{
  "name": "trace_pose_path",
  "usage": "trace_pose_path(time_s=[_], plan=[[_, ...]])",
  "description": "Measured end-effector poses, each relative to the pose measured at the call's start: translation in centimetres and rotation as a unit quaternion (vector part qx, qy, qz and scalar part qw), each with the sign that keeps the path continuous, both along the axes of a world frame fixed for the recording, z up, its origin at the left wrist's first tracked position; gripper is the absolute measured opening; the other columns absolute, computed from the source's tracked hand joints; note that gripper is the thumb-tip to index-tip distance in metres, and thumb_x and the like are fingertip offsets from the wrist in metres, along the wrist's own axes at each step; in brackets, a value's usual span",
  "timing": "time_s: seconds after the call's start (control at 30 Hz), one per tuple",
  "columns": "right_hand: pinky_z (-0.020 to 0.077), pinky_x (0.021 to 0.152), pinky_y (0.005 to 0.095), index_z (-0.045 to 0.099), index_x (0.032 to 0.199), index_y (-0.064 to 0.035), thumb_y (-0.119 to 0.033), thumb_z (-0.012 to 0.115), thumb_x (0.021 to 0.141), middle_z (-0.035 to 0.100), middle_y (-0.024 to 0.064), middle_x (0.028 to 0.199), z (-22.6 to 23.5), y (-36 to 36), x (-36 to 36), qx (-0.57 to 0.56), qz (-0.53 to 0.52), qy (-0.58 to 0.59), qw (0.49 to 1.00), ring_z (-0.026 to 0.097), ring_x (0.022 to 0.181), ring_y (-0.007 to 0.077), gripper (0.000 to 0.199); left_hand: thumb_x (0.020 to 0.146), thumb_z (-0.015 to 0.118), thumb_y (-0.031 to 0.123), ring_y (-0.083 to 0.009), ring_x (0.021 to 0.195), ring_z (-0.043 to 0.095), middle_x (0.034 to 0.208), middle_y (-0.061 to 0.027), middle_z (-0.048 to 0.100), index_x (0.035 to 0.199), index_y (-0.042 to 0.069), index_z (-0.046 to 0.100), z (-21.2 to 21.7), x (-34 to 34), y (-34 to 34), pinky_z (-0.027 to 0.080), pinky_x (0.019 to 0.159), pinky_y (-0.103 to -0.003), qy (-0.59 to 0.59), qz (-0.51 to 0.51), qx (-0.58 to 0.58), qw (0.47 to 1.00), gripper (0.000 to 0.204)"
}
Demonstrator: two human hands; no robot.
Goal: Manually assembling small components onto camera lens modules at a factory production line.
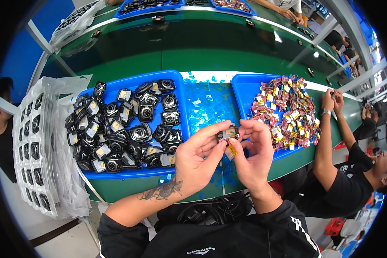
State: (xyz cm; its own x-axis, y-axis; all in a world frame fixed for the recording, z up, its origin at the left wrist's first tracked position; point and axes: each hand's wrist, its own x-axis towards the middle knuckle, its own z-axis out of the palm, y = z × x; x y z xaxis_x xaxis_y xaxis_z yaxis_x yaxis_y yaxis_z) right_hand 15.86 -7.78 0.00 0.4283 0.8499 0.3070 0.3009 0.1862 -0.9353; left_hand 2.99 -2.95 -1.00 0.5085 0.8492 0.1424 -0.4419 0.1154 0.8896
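Observation:
A small black watch case [231, 132] is held between my two hands, just above the strip between two blue trays. My left hand [195, 159] grips its left side between thumb and fingers. On the right, my right hand [254, 161] is closed around the case's other side, its thumb pressed close to a small part with a yellow tab [231, 149] that hangs from the lower edge. My fingertips partly hide the case, and whether the tabbed part is still attached I cannot tell.
At left, a blue tray [184, 101] holds many black watch cases [116, 124]. The right blue tray [238, 99] holds a heap of small pink-and-yellow parts [288, 112]. Blue film scraps [208, 105] lie between them. Stacked clear trays [32, 150] stand far left; a co-worker's hands [332, 101] are at right.

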Motion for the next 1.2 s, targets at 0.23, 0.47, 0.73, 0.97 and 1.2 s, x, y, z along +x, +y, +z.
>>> trace_pose_path(time_s=[0.23, 0.47, 0.73, 0.97, 1.2], plan=[[0.0483, 0.061, 0.0239, 0.048, 0.122, -0.0009, 0.003, 0.067, 0.082, 0.060, 0.0052, 0.084, 2.3, 6.2, 3.5, -0.106, 0.134, -0.117, 0.978, 0.059, 0.077, 0.0101, 0.045, 0.093, 0.051, -0.005, -0.0252, 0.118, 0.057, 0.145, -0.0227, 0.038, 0.150, 0.000, 0.017, -0.5, 0.5, 0.7, 0.048, 0.095, -0.034, 0.065, 0.137, 0.055, 0.987, 0.066], [0.0515, 0.079, 0.0345, 0.059, 0.110, -0.0019, -0.019, 0.082, 0.071, 0.070, 0.0150, 0.092, -4.2, 25.6, 14.0, -0.193, 0.005, -0.301, 0.934, 0.068, 0.089, 0.0244, 0.048, 0.078, 0.068, -0.003, -0.0285, 0.100, 0.063, 0.122, -0.0181, 0.059, 0.118, 0.005, 0.057, -0.2, 0.2, 0.9, 0.055, 0.081, -0.039, 0.111, 0.256, 0.621, 0.733, 0.043], [0.0528, 0.082, 0.0406, 0.070, 0.096, -0.0060, -0.015, 0.069, 0.076, 0.068, 0.0149, 0.093, 0.9, 21.2, 6.2, 0.005, 0.007, -0.414, 0.910, 0.066, 0.092, 0.0312, 0.022, 0.075, 0.071, 0.005, -0.0253, 0.088, 0.064, 0.113, -0.0167, 0.064, 0.116, 0.009, 0.059, -0.2, -0.8, 1.1, 0.055, 0.073, -0.036, 0.100, 0.224, 0.654, 0.716, 0.043], [0.0538, 0.076, 0.0411, 0.060, 0.112, -0.0044, -0.017, 0.072, 0.078, 0.057, 0.0157, 0.100, -0.5, 15.3, -6.5, 0.033, 0.346, -0.501, 0.793, 0.061, 0.095, 0.0333, 0.038, 0.079, 0.074, 0.006, -0.0221, 0.077, 0.060, 0.098, -0.0112, 0.067, 0.109, 0.015, 0.053, -0.5, -1.4, 0.0, 0.053, 0.065, -0.035, 0.010, 0.184, 0.700, 0.690, 0.038], [0.0516, 0.070, 0.0425, 0.057, 0.091, -0.0071, -0.009, 0.068, 0.076, 0.053, 0.0103, 0.089, 3.8, 11.0, -2.1, 0.144, 0.167, -0.350, 0.911, 0.059, 0.089, 0.0323, 0.019, 0.100, 0.041, 0.023, -0.0184, 0.093, 0.047, 0.110, -0.0118, 0.047, 0.129, 0.000, 0.040, 1.2, -0.2, 0.7, 0.043, 0.079, -0.030, 0.052, 0.448, 0.300, 0.841, 0.036]])
